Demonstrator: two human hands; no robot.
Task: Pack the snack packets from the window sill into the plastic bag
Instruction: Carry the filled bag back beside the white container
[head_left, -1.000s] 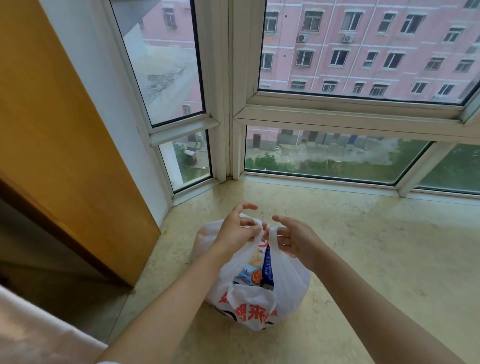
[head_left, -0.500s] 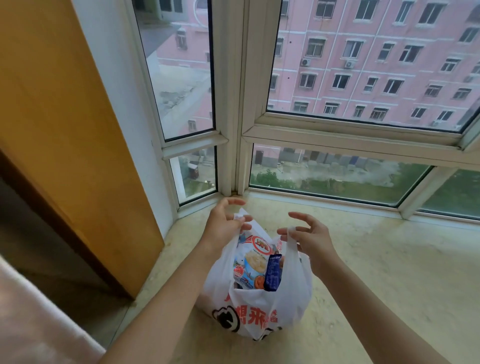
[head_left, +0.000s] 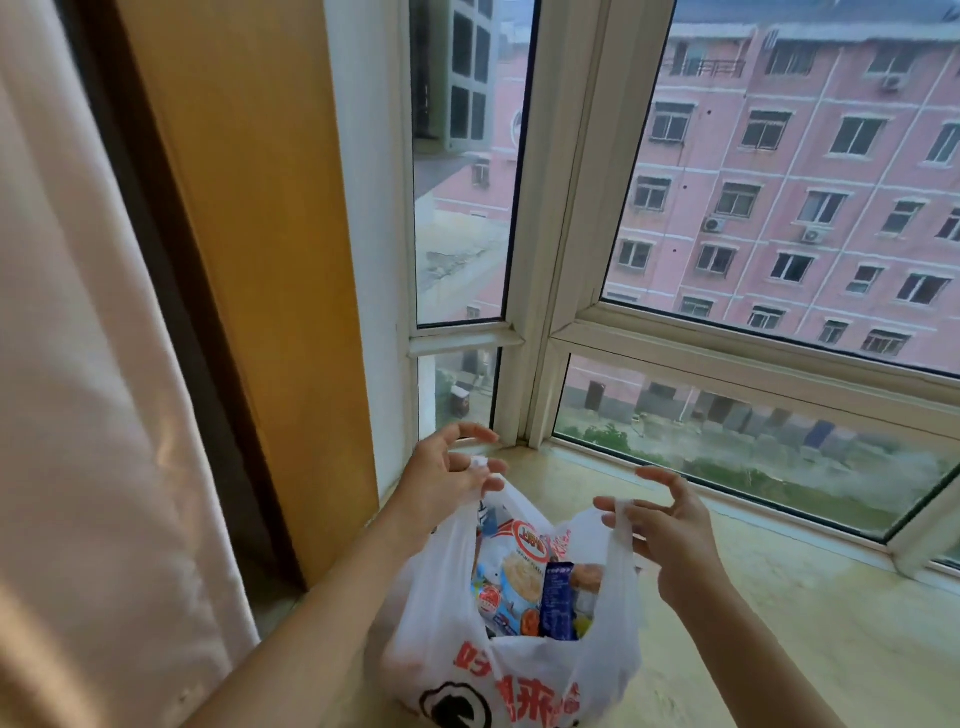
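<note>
A white plastic bag (head_left: 441, 623) with red lettering and a black logo hangs open between my hands above the stone window sill (head_left: 831, 623). My left hand (head_left: 441, 480) pinches the bag's left handle. The right handle is pinched by my right hand (head_left: 670, 525), its other fingers spread. The handles are held apart, so the mouth gapes. Inside stand several snack packets (head_left: 514, 577): a pale blue and white one with a red round label, and a dark blue packet (head_left: 558, 603) upright in front of it.
A yellow wooden panel (head_left: 249, 260) and a pale curtain (head_left: 78, 364) stand to the left. White window frames (head_left: 540, 260) rise close behind the bag, in the corner. The sill stretches away to the right.
My hands have drawn the handles apart and lifted them, opening the bag's mouth. The view has tilted up and to the left, bringing the curtain in.
</note>
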